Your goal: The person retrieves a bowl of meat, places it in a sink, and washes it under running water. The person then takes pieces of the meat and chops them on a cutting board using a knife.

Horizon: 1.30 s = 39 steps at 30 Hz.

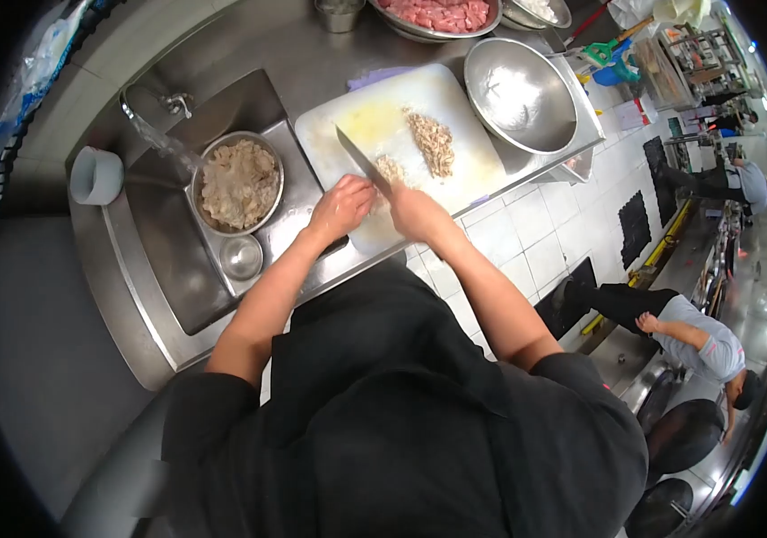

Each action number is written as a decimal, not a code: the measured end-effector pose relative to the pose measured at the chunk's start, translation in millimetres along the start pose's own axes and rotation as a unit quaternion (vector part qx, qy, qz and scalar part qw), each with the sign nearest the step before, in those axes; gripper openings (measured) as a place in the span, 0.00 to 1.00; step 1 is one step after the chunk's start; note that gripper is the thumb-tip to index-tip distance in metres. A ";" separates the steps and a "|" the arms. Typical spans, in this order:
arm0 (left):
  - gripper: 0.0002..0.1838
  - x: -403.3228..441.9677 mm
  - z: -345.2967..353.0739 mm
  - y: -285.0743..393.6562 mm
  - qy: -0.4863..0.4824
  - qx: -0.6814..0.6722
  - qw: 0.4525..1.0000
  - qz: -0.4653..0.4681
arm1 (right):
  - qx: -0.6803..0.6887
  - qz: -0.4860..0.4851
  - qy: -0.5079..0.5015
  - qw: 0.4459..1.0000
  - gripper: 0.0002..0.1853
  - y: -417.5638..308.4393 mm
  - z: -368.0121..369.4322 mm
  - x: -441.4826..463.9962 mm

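My right hand [419, 213] grips a kitchen knife [361, 154], its blade slanting up and left over the white cutting board [330, 134]. Close to the blade's left side, my left hand [343, 208] has its fingers curled in at the board's front left; whatever is under them is hidden. Just beyond the blade lies a small heap of pale chopped pieces [390, 168]. A larger pile of brownish chopped food [431, 143] sits farther right on the board, whose surface is stained yellow in places.
Left of the board, water runs from a faucet [128, 106] toward a metal bowl of pale brown chunks [240, 184] in the sink. A small metal bowl [242, 257] stands beside it. A large steel bowl [520, 94] is at right. Co-workers [706, 336] stand across the aisle.
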State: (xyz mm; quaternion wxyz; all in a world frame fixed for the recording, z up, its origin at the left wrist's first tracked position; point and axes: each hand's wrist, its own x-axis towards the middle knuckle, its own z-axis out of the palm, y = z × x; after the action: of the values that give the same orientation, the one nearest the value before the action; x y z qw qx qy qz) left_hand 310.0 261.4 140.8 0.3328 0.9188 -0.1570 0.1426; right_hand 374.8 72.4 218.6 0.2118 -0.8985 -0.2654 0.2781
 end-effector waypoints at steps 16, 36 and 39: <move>0.12 -9.8 2.0 1.7 0.026 -0.025 0.999 -0.026 | 0.073 0.022 0.054 0.996 0.11 14.7 50.4 1.6; 0.09 2.6 12.1 10.5 0.032 0.026 0.999 -0.019 | -0.072 0.054 -0.055 0.994 0.10 -14.1 -24.8 -56.7; 0.09 1.3 11.1 12.7 0.040 -0.005 0.999 -0.035 | -0.064 0.050 -0.023 0.996 0.10 -3.8 6.1 -44.5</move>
State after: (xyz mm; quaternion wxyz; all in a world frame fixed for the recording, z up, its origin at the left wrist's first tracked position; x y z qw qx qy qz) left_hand 308.1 244.6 140.2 0.3481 0.9157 -0.1120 0.1669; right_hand 338.3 50.3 233.3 0.1338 -0.9155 -0.2425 0.2918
